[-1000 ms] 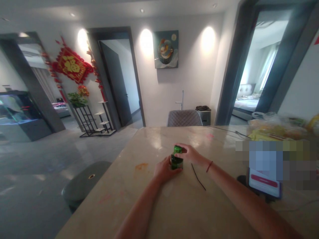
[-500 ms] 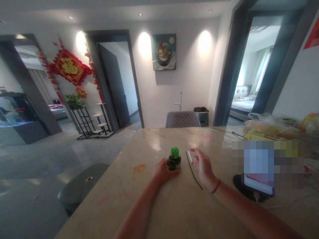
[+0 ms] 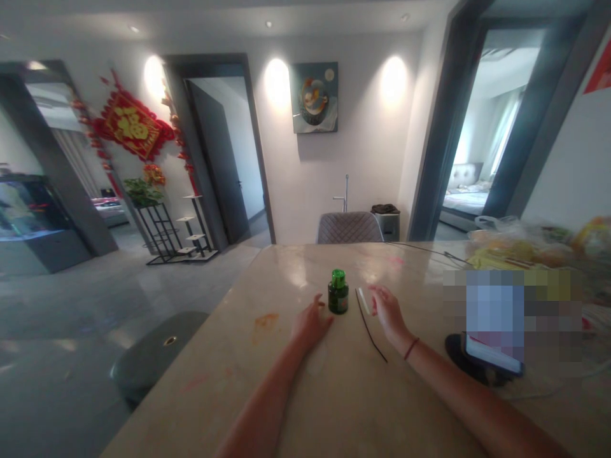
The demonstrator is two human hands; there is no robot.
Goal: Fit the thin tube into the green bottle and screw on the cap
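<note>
A small dark-green glass bottle [image 3: 338,300] with a bright green cap stands upright on the marble-patterned table [image 3: 334,388]. Just left of it, my left hand [image 3: 311,323] rests on the tabletop with thumb and fingers spread, apart from the bottle. My right hand [image 3: 387,313] is on the other side, its fingers loosely bent and beside a short white strip [image 3: 364,301]; I cannot tell whether the fingertips touch the strip. A thin black stick or cord [image 3: 371,332] lies between the bottle and my right hand, running toward me.
At the right, a phone [image 3: 496,353] rests on a black stand, with plastic bags of goods [image 3: 515,245] behind it. A quilted grey chair [image 3: 350,228] stands at the far table edge. A dark green stool [image 3: 157,350] is on the left.
My left hand has let go of the bottle and drawn slightly left. The bottle now stands a little farther away. My right hand has barely shifted.
</note>
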